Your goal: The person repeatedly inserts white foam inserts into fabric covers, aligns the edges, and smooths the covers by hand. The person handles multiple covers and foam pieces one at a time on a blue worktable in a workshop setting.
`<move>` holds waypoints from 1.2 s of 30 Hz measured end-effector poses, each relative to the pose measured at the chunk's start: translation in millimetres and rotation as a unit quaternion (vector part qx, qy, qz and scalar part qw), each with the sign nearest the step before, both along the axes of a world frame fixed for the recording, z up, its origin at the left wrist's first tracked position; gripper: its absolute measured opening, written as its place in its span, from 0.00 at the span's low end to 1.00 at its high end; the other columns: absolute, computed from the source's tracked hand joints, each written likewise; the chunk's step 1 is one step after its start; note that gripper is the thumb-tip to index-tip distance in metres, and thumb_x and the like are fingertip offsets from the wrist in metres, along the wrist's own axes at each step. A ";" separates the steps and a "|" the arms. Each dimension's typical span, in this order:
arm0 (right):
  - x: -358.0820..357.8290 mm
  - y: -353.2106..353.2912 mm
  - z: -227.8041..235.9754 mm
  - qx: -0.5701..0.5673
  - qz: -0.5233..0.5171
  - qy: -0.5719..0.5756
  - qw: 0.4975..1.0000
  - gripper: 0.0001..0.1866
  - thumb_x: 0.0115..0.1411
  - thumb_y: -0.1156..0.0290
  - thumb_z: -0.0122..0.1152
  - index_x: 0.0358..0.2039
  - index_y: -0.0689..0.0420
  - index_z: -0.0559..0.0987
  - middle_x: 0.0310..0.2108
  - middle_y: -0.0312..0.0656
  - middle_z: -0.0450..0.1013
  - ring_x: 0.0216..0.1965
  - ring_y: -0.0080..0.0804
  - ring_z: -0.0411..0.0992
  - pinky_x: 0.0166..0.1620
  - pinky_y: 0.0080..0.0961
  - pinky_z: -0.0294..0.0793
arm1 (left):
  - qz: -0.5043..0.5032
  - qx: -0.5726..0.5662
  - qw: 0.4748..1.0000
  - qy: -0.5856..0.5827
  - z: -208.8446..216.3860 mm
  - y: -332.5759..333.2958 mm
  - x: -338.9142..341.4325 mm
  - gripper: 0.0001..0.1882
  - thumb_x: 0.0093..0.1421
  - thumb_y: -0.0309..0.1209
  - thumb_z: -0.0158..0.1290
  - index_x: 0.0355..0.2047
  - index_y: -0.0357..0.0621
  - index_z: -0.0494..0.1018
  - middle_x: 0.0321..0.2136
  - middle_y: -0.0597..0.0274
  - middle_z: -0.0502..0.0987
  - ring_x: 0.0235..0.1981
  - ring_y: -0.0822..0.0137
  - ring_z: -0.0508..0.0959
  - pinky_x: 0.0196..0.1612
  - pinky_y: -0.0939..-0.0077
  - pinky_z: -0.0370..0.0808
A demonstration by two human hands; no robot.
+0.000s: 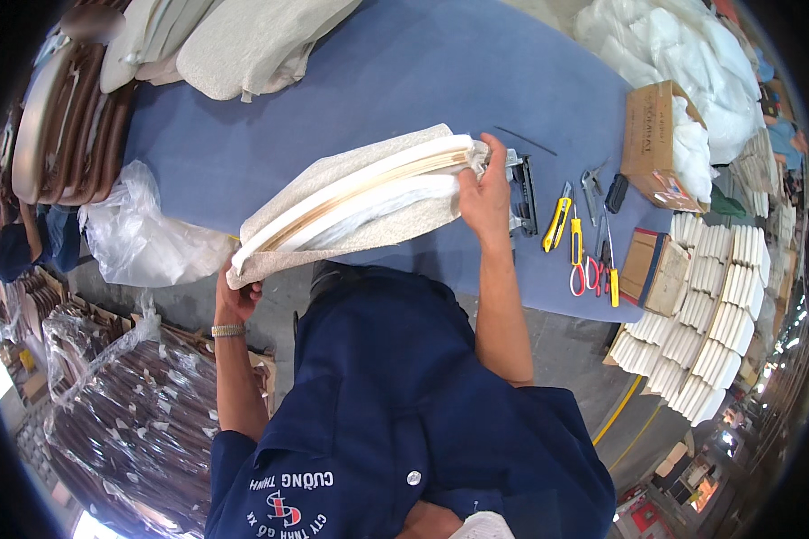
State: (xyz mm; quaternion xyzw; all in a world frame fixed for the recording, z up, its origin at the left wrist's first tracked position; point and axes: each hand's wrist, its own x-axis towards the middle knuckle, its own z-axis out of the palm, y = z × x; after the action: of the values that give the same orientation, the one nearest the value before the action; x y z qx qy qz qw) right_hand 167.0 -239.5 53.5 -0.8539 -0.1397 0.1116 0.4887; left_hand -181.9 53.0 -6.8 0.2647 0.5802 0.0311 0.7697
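I hold a curved padded panel (360, 193), cream fabric over white foam and a wooden core, on its edge over the blue table (404, 72). My right hand (484, 193) grips its far right end, pinching fabric at the corner. My left hand (235, 296), with a metal watch on the wrist, holds the lower left end from below. A grey staple gun (520, 193) lies on the table just right of my right hand.
Yellow utility knives (557, 220), red scissors (590, 269) and pliers lie at the right. Cardboard boxes (649, 135), white stuffing (683, 45), stacked cream pads (710, 314), finished cushions (243, 40), a clear plastic bag (144, 229), wrapped dark wooden frames (126, 413).
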 end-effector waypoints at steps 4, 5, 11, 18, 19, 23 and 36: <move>-0.3 -2.5 -6.2 0.012 0.002 -0.010 1.000 0.31 0.59 0.77 0.55 0.64 0.66 0.63 0.56 0.63 0.70 0.58 0.59 0.70 0.61 0.44 0.69 | -0.004 0.005 1.000 -0.004 -1.2 -0.1 0.6 0.20 0.71 0.50 0.45 0.44 0.47 0.76 0.23 0.65 0.77 0.15 0.73 0.71 0.14 0.83 0.63; -0.4 -3.2 -8.5 0.018 0.005 -0.011 1.000 0.31 0.59 0.77 0.55 0.64 0.66 0.63 0.56 0.63 0.70 0.57 0.59 0.70 0.61 0.44 0.69 | -0.003 0.000 1.000 -0.004 -2.7 0.2 -1.5 0.20 0.71 0.50 0.45 0.44 0.48 0.76 0.23 0.65 0.78 0.15 0.73 0.72 0.14 0.83 0.64; -5.2 -14.0 -20.4 0.017 0.009 -0.035 0.999 0.32 0.59 0.78 0.50 0.65 0.60 0.63 0.50 0.54 0.74 0.51 0.45 0.75 0.56 0.36 0.72 | -0.007 0.001 0.999 -0.035 -10.3 -7.7 -15.0 0.21 0.70 0.50 0.49 0.49 0.48 0.76 0.27 0.65 0.81 0.19 0.71 0.78 0.16 0.80 0.70; -17.7 -25.5 -0.5 0.127 0.040 -0.028 0.991 0.33 0.54 0.81 0.56 0.63 0.60 0.66 0.57 0.53 0.70 0.58 0.42 0.71 0.60 0.34 0.71 | -0.137 -0.005 0.989 -0.049 -28.8 -32.2 -8.1 0.29 0.75 0.47 0.41 0.66 0.39 0.66 0.59 0.53 0.76 0.56 0.59 0.79 0.57 0.63 0.78; -17.1 -24.5 5.9 0.159 0.054 0.006 0.986 0.34 0.53 0.83 0.56 0.64 0.61 0.66 0.60 0.51 0.69 0.58 0.39 0.72 0.60 0.31 0.71 | -0.162 0.028 0.986 -0.042 -31.9 -40.4 -8.2 0.28 0.75 0.45 0.41 0.66 0.39 0.66 0.60 0.54 0.76 0.56 0.60 0.79 0.59 0.64 0.76; 6.5 4.8 86.3 0.254 0.113 -0.071 0.958 0.38 0.52 0.87 0.53 0.68 0.61 0.64 0.65 0.52 0.66 0.57 0.34 0.73 0.59 0.30 0.73 | -0.109 0.131 0.967 -0.189 -55.3 -67.3 31.9 0.27 0.76 0.38 0.40 0.70 0.38 0.59 0.66 0.56 0.69 0.64 0.61 0.72 0.67 0.63 0.68; 86.7 80.2 167.4 0.267 0.213 -0.142 0.929 0.37 0.59 0.91 0.50 0.70 0.60 0.62 0.55 0.49 0.77 0.58 0.31 0.73 0.62 0.27 0.68 | 0.106 -0.054 0.930 -0.347 -76.8 -120.0 235.3 0.36 0.67 0.56 0.54 0.69 0.54 0.63 0.64 0.64 0.71 0.65 0.58 0.70 0.67 0.52 0.67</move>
State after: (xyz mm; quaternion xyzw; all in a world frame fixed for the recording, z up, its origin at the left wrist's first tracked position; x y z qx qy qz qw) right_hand 253.7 -159.3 220.9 -0.6488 -0.4106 0.0489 0.6388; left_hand 53.3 -67.0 -83.7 0.1322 0.3024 0.1714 0.9283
